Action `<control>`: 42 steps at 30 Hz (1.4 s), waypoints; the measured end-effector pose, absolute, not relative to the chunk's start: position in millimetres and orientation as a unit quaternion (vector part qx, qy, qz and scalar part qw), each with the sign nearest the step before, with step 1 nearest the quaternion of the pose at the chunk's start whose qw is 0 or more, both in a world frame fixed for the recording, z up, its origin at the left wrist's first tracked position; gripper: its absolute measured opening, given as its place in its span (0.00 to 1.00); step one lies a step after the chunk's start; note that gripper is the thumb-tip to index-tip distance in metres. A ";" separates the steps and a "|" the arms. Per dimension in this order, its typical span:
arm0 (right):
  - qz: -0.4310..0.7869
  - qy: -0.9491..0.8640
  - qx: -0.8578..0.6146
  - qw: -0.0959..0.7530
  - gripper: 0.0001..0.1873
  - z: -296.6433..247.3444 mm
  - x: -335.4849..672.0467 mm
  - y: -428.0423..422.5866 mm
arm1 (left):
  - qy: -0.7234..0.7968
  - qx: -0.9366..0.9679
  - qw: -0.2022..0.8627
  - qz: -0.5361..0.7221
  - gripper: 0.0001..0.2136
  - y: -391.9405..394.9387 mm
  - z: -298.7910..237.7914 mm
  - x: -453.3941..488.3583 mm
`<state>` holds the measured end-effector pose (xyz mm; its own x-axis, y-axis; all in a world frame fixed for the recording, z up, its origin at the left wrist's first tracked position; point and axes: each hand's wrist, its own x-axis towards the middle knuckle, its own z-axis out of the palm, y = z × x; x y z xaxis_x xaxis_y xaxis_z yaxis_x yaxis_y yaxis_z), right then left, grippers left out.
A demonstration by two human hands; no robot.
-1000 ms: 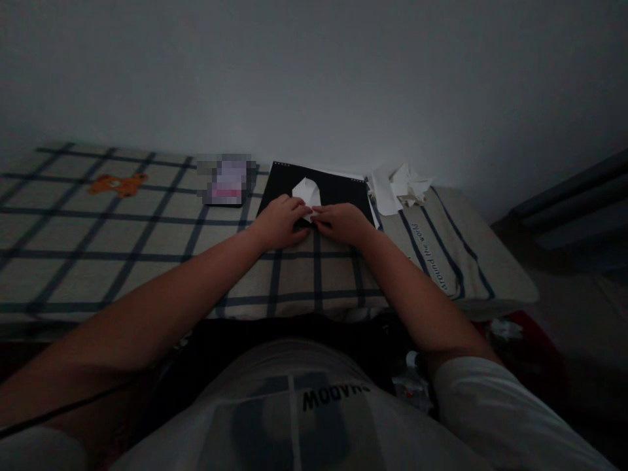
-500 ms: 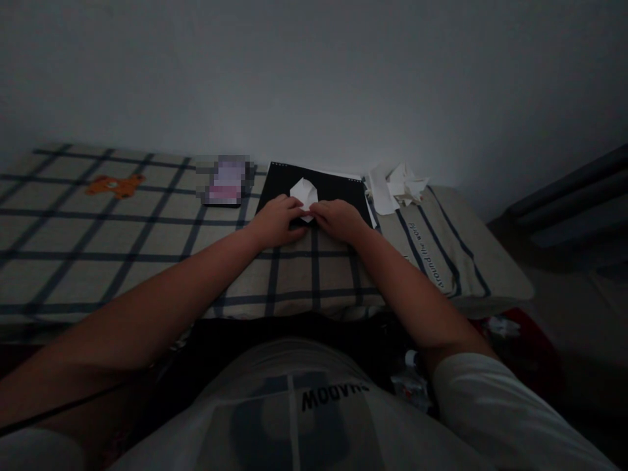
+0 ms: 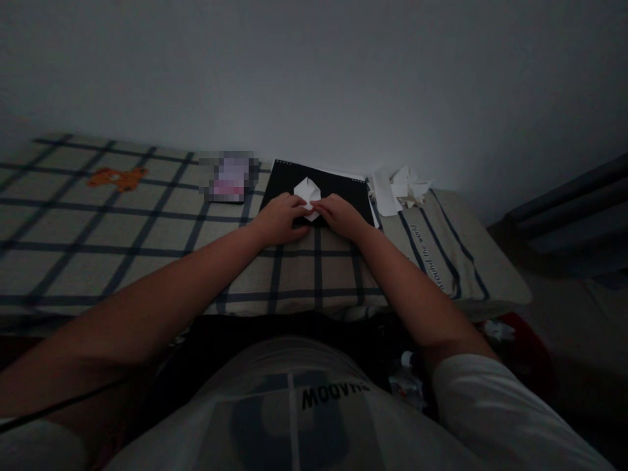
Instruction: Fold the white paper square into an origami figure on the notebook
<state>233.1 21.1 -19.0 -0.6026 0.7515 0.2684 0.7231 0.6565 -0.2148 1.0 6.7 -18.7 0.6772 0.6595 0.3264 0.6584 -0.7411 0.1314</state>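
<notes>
A small folded white paper [image 3: 307, 190] lies on a black pad [image 3: 341, 189] near the far edge of a checked cloth surface. My left hand [image 3: 279, 219] rests on the pad with its fingers curled and the fingertips pinching the paper's near left edge. My right hand [image 3: 339, 217] mirrors it, its fingers pressed on the paper's near right edge. The two sets of fingertips almost meet at the paper's lower corner, which they hide.
The checked cloth [image 3: 147, 229] covers a bed or low table against a grey wall. A pile of crumpled white paper scraps [image 3: 398, 187] lies right of the pad. A blurred pinkish item [image 3: 229, 176] and an orange bear print [image 3: 116, 176] sit left.
Both hands have stayed on the paper, shifting only slightly along its near edge. The view has tilted a little.
</notes>
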 end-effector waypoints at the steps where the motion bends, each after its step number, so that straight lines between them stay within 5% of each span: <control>1: 0.041 -0.894 -0.414 0.166 0.23 -19.1 233.2 21.5 | 0.361 0.915 0.000 0.179 0.23 6.5 -18.9 1.1; 42: 0.010 -0.904 -0.400 0.151 0.22 -4.5 241.4 7.7 | 0.394 0.905 -0.106 0.122 0.24 -13.3 -7.3 9.9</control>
